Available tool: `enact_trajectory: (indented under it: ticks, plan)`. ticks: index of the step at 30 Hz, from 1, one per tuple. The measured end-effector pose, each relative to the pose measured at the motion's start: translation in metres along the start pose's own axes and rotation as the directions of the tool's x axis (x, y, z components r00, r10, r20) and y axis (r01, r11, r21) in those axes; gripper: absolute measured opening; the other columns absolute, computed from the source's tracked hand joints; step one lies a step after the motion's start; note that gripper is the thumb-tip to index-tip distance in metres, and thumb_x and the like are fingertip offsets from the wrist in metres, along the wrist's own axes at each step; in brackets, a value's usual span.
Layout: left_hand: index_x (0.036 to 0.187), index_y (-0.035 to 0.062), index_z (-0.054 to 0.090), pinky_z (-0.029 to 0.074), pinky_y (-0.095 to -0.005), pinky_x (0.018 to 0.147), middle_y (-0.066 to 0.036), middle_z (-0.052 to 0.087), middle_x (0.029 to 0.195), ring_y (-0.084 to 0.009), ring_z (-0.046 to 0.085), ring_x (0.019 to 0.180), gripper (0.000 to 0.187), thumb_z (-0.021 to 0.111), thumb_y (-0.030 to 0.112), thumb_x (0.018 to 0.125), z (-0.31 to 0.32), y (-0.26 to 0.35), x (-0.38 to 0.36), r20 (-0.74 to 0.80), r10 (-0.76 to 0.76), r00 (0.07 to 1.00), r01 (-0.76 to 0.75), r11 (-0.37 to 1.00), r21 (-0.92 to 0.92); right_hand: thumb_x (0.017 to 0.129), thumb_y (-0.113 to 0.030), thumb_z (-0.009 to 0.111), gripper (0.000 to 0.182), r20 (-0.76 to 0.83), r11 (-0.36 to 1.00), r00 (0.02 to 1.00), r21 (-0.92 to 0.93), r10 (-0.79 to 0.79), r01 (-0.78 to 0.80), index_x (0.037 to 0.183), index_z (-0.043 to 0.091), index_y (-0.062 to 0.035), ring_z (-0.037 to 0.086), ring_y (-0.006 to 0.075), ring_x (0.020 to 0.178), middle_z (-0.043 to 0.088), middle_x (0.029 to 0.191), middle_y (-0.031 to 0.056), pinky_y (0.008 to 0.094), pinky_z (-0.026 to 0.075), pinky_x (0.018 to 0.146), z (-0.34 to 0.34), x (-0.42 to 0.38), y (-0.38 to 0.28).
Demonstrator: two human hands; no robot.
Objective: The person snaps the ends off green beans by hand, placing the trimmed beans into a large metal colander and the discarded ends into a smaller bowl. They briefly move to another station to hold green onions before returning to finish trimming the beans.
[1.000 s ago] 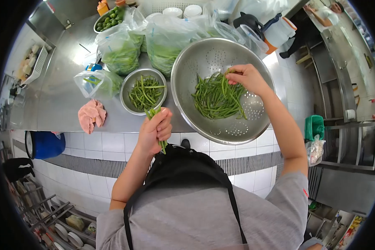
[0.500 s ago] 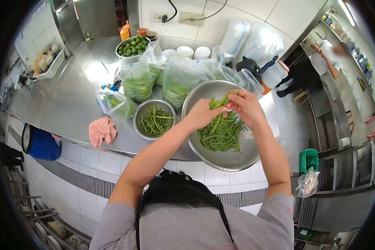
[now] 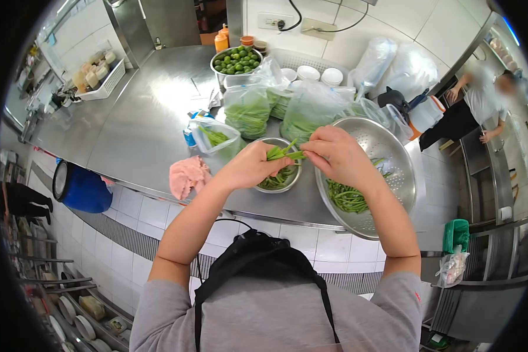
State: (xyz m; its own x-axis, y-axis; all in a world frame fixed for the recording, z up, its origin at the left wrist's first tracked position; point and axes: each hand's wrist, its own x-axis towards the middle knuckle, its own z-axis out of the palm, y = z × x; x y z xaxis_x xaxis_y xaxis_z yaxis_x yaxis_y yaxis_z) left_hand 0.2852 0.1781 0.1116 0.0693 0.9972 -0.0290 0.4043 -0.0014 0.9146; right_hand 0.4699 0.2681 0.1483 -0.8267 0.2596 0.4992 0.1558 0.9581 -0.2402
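Green beans (image 3: 284, 152) are gripped between both hands above the small steel bowl (image 3: 278, 182): the left hand (image 3: 253, 165) is clenched round the bunch, the right hand (image 3: 334, 155) pinches its tips. More beans lie in the colander (image 3: 393, 170) on the steel surface (image 3: 141, 129).

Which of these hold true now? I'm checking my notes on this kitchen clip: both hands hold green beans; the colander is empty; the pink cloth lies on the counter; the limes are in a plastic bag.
1. Both hands, left and right, hold thin green beans: true.
2. The large steel colander is empty: false, beans lie in it.
3. The crumpled pink cloth lies on the steel counter: true.
4. The green limes are bagged: false, they fill a metal bowl.
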Motion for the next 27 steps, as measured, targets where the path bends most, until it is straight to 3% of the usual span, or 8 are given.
enact_trajectory:
  ticks: [3, 8, 12, 15, 19, 21, 24, 27]
  plan:
    - [0.071, 0.0014, 0.062, 0.031, -0.0258, 0.041, 0.000, 0.047, 0.050, -0.0079, 0.038, 0.042, 0.027, 0.056, 0.026, 0.081, -0.016, -0.014, -0.011, -0.016, 0.000, 1.000, 0.000, 0.999, -0.044, 0.072, -0.002, 0.059, 0.010, 0.067, 0.995, 0.996, -0.081, -0.050, 0.055, 0.083, 0.060, -0.0031, 0.054, 0.0227, 0.072, 0.055, 0.076, 0.0074, 0.0308, 0.044, 0.062, 0.028, 0.012, -0.006]
    - [0.076, 0.0024, 0.064, 0.031, -0.0257, 0.040, -0.001, 0.048, 0.051, -0.0085, 0.040, 0.042, 0.026, 0.057, 0.027, 0.080, -0.034, -0.062, -0.019, 0.013, -0.119, 0.993, 0.119, 0.988, -0.097, 0.074, -0.003, 0.059, 0.011, -0.276, 0.679, 0.743, 0.665, 0.610, -0.310, 0.084, 0.060, -0.0067, 0.054, 0.0214, 0.064, 0.054, 0.081, 0.0078, 0.0273, 0.043, 0.053, 0.100, 0.011, -0.010]
    - [0.072, 0.0011, 0.063, 0.032, -0.0272, 0.040, -0.002, 0.046, 0.049, -0.0102, 0.041, 0.042, 0.025, 0.057, 0.025, 0.078, -0.044, -0.086, -0.022, 0.114, -0.226, 0.968, 0.224, 0.974, 0.032, 0.073, -0.004, 0.059, 0.016, -0.197, 0.838, 0.832, 0.310, 0.519, -0.449, 0.089, 0.059, -0.0080, 0.054, 0.0216, 0.070, 0.054, 0.085, 0.0067, 0.0291, 0.044, 0.061, 0.134, 0.008, -0.025]
    - [0.072, 0.0007, 0.062, 0.033, -0.0282, 0.041, -0.002, 0.046, 0.048, -0.0111, 0.041, 0.042, 0.025, 0.057, 0.024, 0.078, -0.050, -0.090, -0.018, 0.156, -0.234, 0.960, 0.213, 0.967, 0.138, 0.071, -0.008, 0.059, 0.026, -0.005, 0.980, 0.992, -0.155, 0.129, -0.128, 0.097, 0.057, -0.0093, 0.051, 0.0205, 0.086, 0.054, 0.086, 0.0048, 0.0355, 0.039, 0.077, 0.126, 0.014, -0.028]
    - [0.073, 0.0008, 0.063, 0.033, -0.0283, 0.042, -0.002, 0.046, 0.049, -0.0110, 0.042, 0.043, 0.025, 0.058, 0.025, 0.078, -0.052, -0.090, -0.016, 0.197, -0.254, 0.947, 0.230, 0.964, 0.135, 0.073, -0.006, 0.058, 0.021, 0.021, 0.988, 0.992, -0.100, 0.123, -0.120, 0.094, 0.059, -0.0073, 0.053, 0.0204, 0.078, 0.056, 0.082, 0.0054, 0.0330, 0.041, 0.069, 0.140, 0.009, -0.019]
    - [0.072, 0.0009, 0.063, 0.033, -0.0281, 0.042, -0.001, 0.046, 0.050, -0.0109, 0.042, 0.043, 0.026, 0.058, 0.025, 0.078, -0.053, -0.089, -0.017, 0.190, -0.224, 0.956, 0.219, 0.975, 0.048, 0.076, -0.004, 0.057, 0.017, -0.146, 0.790, 0.846, 0.466, 0.512, -0.397, 0.093, 0.060, -0.0034, 0.053, 0.0160, 0.070, 0.057, 0.080, 0.0076, 0.0260, 0.042, 0.065, 0.143, 0.013, -0.028]
    - [0.071, 0.0014, 0.063, 0.033, -0.0278, 0.042, 0.000, 0.046, 0.050, -0.0106, 0.041, 0.043, 0.026, 0.057, 0.026, 0.079, -0.054, -0.093, -0.017, 0.166, -0.213, 0.963, 0.221, 0.975, -0.031, 0.078, -0.003, 0.055, 0.013, -0.154, 0.545, 0.647, 0.700, 0.746, -0.462, 0.090, 0.061, -0.0013, 0.054, 0.0141, 0.068, 0.057, 0.078, 0.0084, 0.0229, 0.042, 0.065, 0.143, 0.009, -0.017]
    - [0.073, 0.0023, 0.063, 0.033, -0.0282, 0.043, -0.001, 0.047, 0.051, -0.0107, 0.041, 0.044, 0.025, 0.057, 0.026, 0.079, -0.053, -0.098, -0.016, 0.149, -0.213, 0.966, 0.216, 0.976, -0.005, 0.079, -0.004, 0.053, 0.017, -0.098, 0.772, 0.812, 0.394, 0.575, -0.499, 0.094, 0.060, -0.0006, 0.054, 0.0189, 0.075, 0.057, 0.081, 0.0087, 0.0260, 0.043, 0.068, 0.135, -0.001, -0.020]
